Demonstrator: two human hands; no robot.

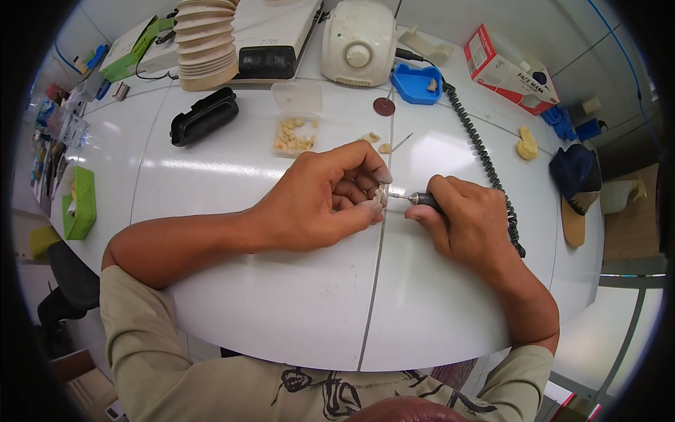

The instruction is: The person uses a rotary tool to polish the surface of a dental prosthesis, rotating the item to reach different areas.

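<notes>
Over the middle of the white table [302, 302], my left hand [316, 200] is closed, pinching a small whitish dental piece [381, 194] that looks like a row of teeth between thumb and fingertips. My right hand [470, 214] is wrapped round a dark rotary handpiece [426, 201], its thin metal bur pointing left. The bur tip meets or nearly meets the dental piece; which of the two I cannot tell. My fingers cover part of the piece and most of the handpiece.
Beyond my hands lie a clear box of loose teeth [296, 133], a brown disc [384, 106] and a thin bur [403, 141]. A coiled cable [485, 151] runs right of a blue tray [416, 84]. Farther back are a white control unit [358, 46] and a ribbed hose [204, 42].
</notes>
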